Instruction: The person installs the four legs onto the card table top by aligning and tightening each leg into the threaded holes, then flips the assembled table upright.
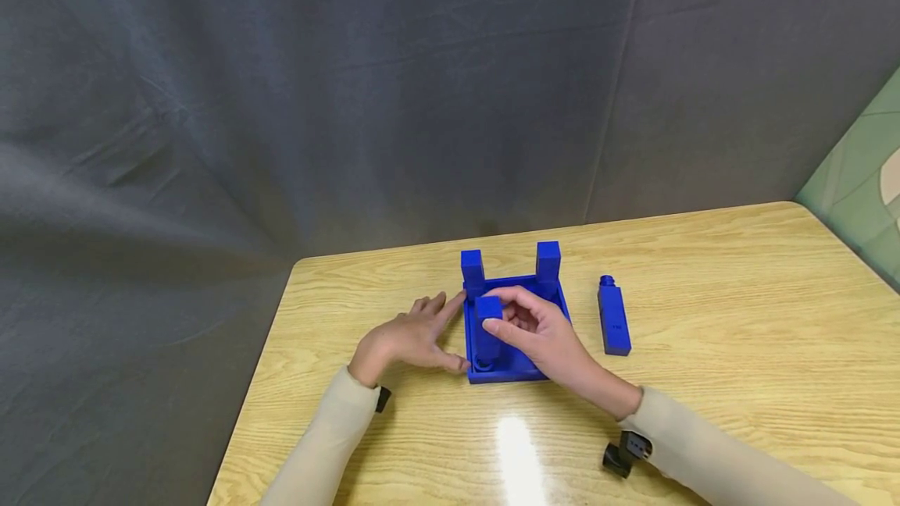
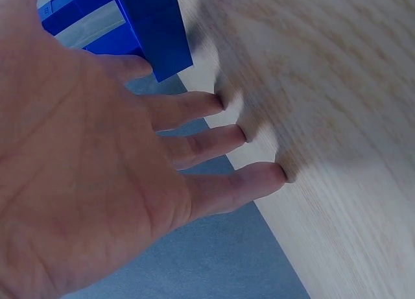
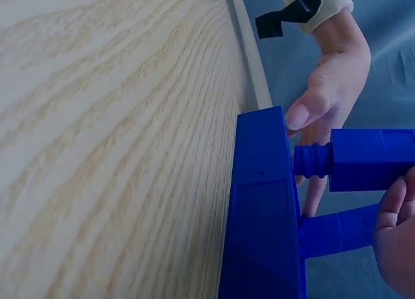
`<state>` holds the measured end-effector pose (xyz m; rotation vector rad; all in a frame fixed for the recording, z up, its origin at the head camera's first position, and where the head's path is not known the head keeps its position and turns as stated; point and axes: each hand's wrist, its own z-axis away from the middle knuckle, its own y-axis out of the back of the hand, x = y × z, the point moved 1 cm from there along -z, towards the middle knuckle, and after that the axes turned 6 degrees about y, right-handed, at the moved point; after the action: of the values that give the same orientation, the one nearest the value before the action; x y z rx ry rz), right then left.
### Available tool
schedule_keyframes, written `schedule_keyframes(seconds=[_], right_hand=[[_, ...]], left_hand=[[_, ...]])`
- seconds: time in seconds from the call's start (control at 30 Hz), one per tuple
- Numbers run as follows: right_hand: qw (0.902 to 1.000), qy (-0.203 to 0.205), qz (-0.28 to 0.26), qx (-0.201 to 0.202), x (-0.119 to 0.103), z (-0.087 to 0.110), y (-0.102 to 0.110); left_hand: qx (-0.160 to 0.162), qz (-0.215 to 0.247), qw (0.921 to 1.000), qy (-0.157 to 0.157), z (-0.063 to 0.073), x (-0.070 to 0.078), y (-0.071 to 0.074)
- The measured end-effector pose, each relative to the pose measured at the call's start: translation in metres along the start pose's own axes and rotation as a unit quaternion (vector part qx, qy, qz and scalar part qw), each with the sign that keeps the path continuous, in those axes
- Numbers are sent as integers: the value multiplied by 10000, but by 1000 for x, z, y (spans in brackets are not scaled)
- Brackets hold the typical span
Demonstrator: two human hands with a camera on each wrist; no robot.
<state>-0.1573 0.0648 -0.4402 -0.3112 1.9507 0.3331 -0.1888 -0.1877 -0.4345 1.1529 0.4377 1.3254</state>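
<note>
A blue square leg (image 1: 487, 343) with a threaded end is pinched between the thumb and fingers of my right hand (image 1: 544, 334). It stands roughly upright over the near left corner of a shallow blue tray-like base (image 1: 516, 372), where a round socket shows. In the right wrist view the leg's thread (image 3: 312, 161) is exposed right at the base's face; whether it has entered the socket I cannot tell. My left hand (image 1: 415, 340) lies spread at the base's left side, thumb and index finger at its edge. Two matching legs, one far left (image 1: 472, 268) and one far right (image 1: 548, 260), stand in the far corners.
Another blue leg (image 1: 615, 322) lies on the wooden table (image 1: 724, 318) to the right of the base, its threaded end pointing away. A grey curtain (image 1: 450, 100) hangs behind the table's far edge. Black wrist cameras, including the right one (image 1: 628, 453), sit under both sleeves.
</note>
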Motion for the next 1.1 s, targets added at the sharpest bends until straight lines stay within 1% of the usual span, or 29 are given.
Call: schedule_keyframes(seconds=[0.3, 0.6, 0.83, 1.1], right_hand=[[9997, 69, 44, -248, 3, 2, -9], [9972, 266, 449, -532, 8, 2, -9], [9945, 501, 786, -485, 8, -1, -10], [9874, 817, 1267, -481, 8, -1, -12]], left_hand=[[-22, 60, 10000, 53, 0, -1, -1], [-18, -11, 10000, -21, 0, 0, 1], [-25, -37, 10000, 12, 0, 0, 3], [-56, 80, 9999, 44, 2, 1, 1]])
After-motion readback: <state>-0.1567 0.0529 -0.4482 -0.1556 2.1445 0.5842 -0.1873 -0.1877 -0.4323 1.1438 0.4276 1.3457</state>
